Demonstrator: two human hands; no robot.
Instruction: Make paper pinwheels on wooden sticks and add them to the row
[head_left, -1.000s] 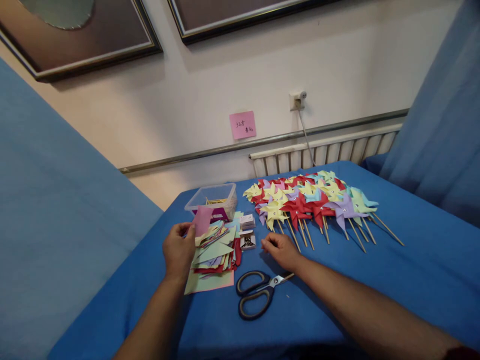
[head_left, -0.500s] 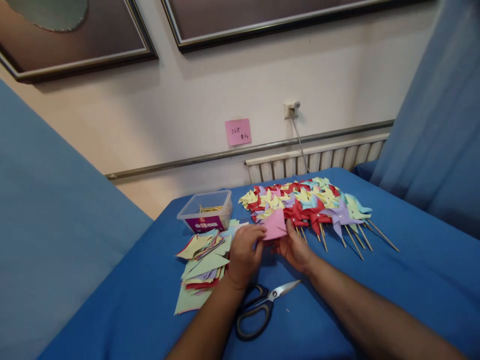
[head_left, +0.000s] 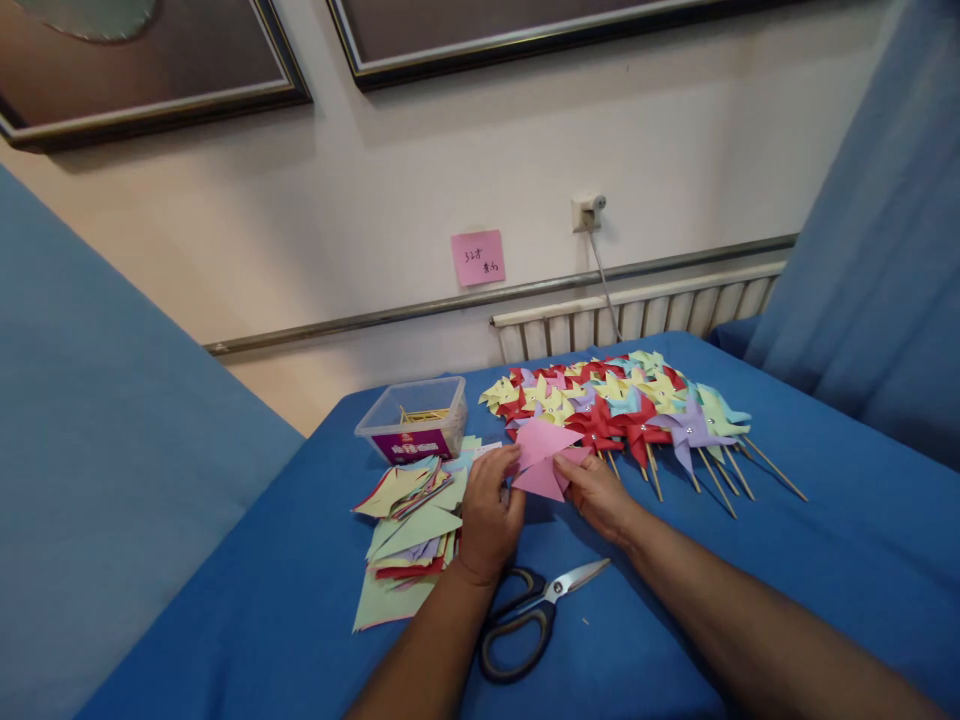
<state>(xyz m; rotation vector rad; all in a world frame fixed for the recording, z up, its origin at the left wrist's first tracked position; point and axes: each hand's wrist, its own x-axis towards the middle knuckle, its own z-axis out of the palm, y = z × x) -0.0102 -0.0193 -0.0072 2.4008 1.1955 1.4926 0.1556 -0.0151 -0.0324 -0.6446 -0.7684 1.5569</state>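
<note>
A pink square of paper [head_left: 543, 462], cut in from its corners, is held up between my two hands above the table. My left hand [head_left: 491, 510] pinches its left edge, and the fingers of my right hand [head_left: 598, 495] grip its right side. Below them lie scissors [head_left: 541, 612] with dark handles, blades pointing right. Left of my left hand is a stack of cut coloured paper [head_left: 409, 540] in green, yellow, red and purple. Beyond the hands, finished paper pinwheels [head_left: 615, 400] on thin sticks lie in a large heap.
A clear plastic box [head_left: 412, 420] with thin sticks inside stands behind the paper stack. The blue cloth [head_left: 795, 600] covers the table. At the back are a radiator [head_left: 645, 310] and a wall socket [head_left: 588, 213] with a cord. Blue curtains [head_left: 847, 270] hang at both sides.
The pink paper has been turned and spread flat, so its cut flaps now show. My right hand has shifted onto its right flap. The view has moved slightly.
</note>
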